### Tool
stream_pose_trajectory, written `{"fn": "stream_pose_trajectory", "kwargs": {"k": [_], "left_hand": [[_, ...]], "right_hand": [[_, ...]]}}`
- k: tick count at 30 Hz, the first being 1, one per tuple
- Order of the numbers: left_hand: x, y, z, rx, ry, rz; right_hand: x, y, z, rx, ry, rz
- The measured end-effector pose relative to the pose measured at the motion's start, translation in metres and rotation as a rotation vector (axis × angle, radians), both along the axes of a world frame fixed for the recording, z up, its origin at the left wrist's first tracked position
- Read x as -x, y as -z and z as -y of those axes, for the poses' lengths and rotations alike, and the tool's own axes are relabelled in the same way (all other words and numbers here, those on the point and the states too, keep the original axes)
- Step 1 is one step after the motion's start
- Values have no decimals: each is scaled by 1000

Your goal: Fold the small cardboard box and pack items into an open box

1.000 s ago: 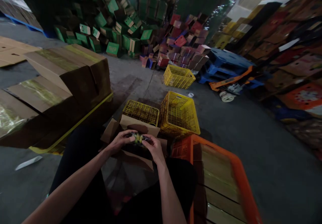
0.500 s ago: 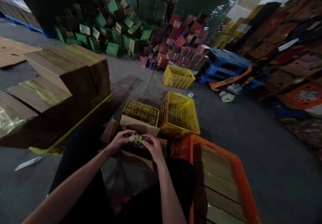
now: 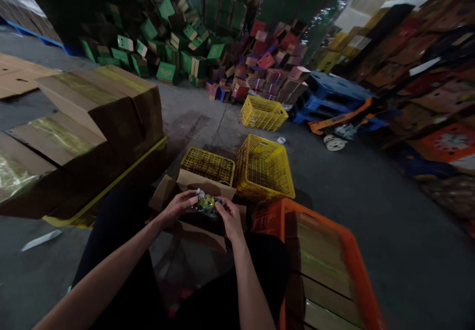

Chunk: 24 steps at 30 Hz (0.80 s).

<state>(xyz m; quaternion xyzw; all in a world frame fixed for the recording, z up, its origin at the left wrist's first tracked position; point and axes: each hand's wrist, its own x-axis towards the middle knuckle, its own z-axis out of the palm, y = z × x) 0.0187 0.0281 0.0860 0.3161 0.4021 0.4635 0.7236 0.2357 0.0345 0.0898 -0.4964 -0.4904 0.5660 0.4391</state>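
Note:
A small yellow-green item in clear, shiny plastic wrap (image 3: 206, 202) is held between my two hands; its exact kind is too small to make out. My left hand (image 3: 179, 205) pinches the left end of the wrap. At the other end, the fingers of my right hand (image 3: 229, 216) close on the plastic. Both hands are over an open cardboard box (image 3: 206, 236) with its flaps spread, between my knees. What lies inside the box is mostly dark and hidden by my hands.
Yellow crates (image 3: 269, 169) stand just beyond the box. An orange crate (image 3: 334, 226) holding cartons is at my right knee. Taped cartons (image 3: 122, 102) sit on a yellow crate at left. Farther off are a pallet jack (image 3: 341, 122), blue pallets (image 3: 330, 90) and heaped green boxes (image 3: 166, 72).
The plastic wrap now stands up looser and more visible around the yellow-green item. My hands have shifted slightly, with my fingers a little farther apart along it.

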Motion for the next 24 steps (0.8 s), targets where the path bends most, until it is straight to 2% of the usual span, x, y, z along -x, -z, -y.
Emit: {"fn": "stream_pose_trajectory", "kwargs": {"k": [4,8,16,19,24], "left_hand": [[1,6,-1,-52,32,-28],[2,4,1,-111,39,-64],[-1,12,0,-27,7,-41],[0,12,0,11,22,20],[5,11,-1,83,20,174]], "right_hand": [[1,3,-1,17,32,-21],[1,3,-1,28,17,-23],[2,2,-3,-103,-89,77],[1,5,-3,-157,-59,157],[-1,3,-1,-17,-66,92]]}}
